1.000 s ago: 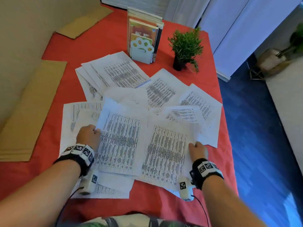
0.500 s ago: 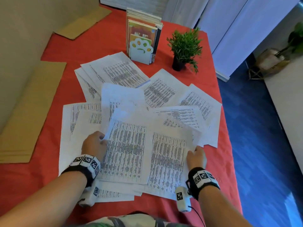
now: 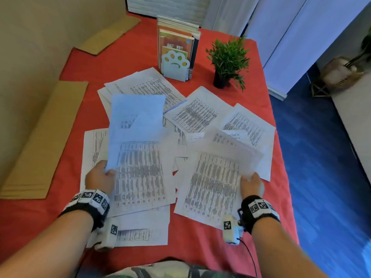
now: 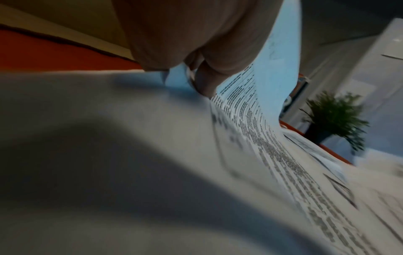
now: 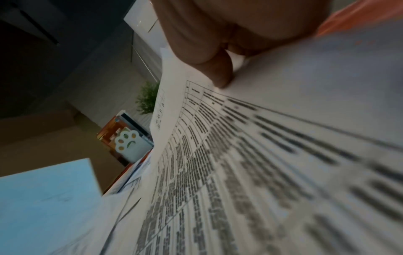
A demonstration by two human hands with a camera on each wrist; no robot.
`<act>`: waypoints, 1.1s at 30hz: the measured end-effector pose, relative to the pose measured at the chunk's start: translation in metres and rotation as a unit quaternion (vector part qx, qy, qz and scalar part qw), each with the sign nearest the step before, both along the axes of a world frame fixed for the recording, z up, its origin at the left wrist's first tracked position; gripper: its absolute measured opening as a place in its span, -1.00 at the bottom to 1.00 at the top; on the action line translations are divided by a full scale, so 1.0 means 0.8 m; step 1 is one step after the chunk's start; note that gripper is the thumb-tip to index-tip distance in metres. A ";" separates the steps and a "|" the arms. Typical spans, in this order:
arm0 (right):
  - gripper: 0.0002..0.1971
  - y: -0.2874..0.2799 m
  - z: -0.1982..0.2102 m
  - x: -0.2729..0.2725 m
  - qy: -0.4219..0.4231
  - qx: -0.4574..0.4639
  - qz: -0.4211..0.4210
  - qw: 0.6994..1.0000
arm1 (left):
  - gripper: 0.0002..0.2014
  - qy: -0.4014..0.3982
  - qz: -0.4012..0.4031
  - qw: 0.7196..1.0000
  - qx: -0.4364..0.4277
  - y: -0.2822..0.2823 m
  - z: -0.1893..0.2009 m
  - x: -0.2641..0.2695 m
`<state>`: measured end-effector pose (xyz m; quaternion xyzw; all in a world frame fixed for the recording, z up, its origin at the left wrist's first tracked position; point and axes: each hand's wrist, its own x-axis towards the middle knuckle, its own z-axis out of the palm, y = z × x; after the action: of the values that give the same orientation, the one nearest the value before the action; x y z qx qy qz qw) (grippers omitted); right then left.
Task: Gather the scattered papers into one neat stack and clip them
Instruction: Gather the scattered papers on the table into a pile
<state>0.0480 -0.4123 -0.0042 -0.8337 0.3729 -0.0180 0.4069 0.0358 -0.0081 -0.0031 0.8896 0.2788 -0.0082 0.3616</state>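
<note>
Lifting two sheaves: our left hand (image 3: 99, 178) pinches the left sheaf (image 3: 138, 169), right hand (image 3: 251, 184) the right sheaf (image 3: 214, 183); we merge, square edges.

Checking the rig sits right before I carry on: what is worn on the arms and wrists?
Both forearms are bare, no sleeves. Each wrist carries a black band with white square tiles printed in black-and-white code markers; the right band matches. A small white camera unit with its own marker hangs under each wrist. A thin black cable trails from the right one.
</note>
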 end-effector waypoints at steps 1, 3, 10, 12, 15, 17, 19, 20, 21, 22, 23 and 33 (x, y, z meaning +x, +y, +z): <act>-0.74 -0.007 0.001 0.002 -0.008 -0.009 -0.003 1.000 | -0.82 -0.012 0.016 1.000 0.003 0.007 0.002 0.000; -0.77 -0.019 0.009 0.007 -0.031 -0.001 -0.004 0.999 | -0.80 -0.018 0.049 0.999 0.011 0.018 0.008 0.000; -0.91 -0.006 0.025 0.022 -0.027 0.105 0.100 0.989 | -0.64 0.013 0.034 0.999 -0.004 0.010 0.022 -0.004; -0.90 0.015 0.019 0.021 -0.010 0.117 0.145 0.982 | -0.68 0.025 0.000 0.999 -0.035 -0.011 0.022 -0.010; -0.78 0.043 0.014 0.015 -0.001 0.161 0.149 0.976 | -0.83 0.036 -0.051 0.994 -0.094 -0.048 0.027 -0.021; -0.89 0.059 0.014 0.008 0.006 0.228 0.142 0.963 | -0.97 0.038 -0.080 0.988 -0.128 -0.067 0.031 -0.027; -0.82 0.068 0.010 0.004 0.006 0.286 0.136 0.949 | -0.92 0.045 -0.103 0.980 -0.165 -0.075 0.028 -0.031; -0.64 0.074 0.016 0.002 0.005 0.296 0.133 0.946 | -0.88 0.057 -0.115 0.974 -0.185 -0.078 0.027 -0.033; -0.46 0.073 0.013 0.002 0.012 0.299 0.125 0.946 | -0.85 0.071 -0.125 0.969 -0.201 -0.080 0.025 -0.035; -0.37 0.074 0.013 0.001 0.016 0.301 0.125 0.945 | -0.81 0.085 -0.133 0.965 -0.210 -0.083 0.023 -0.036; -0.39 0.074 0.011 0.001 0.017 0.295 0.126 0.947 | -0.77 0.093 -0.138 0.965 -0.205 -0.083 0.019 -0.035; -0.74 0.063 0.009 -0.021 0.080 0.181 0.163 0.967 | 0.02 0.207 0.055 0.975 0.053 0.009 -0.002 -0.027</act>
<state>0.0311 -0.3617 0.0032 -0.7944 0.2608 0.1831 0.5171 0.0143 -0.0006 -0.0050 0.8696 0.3963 -0.1580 0.2485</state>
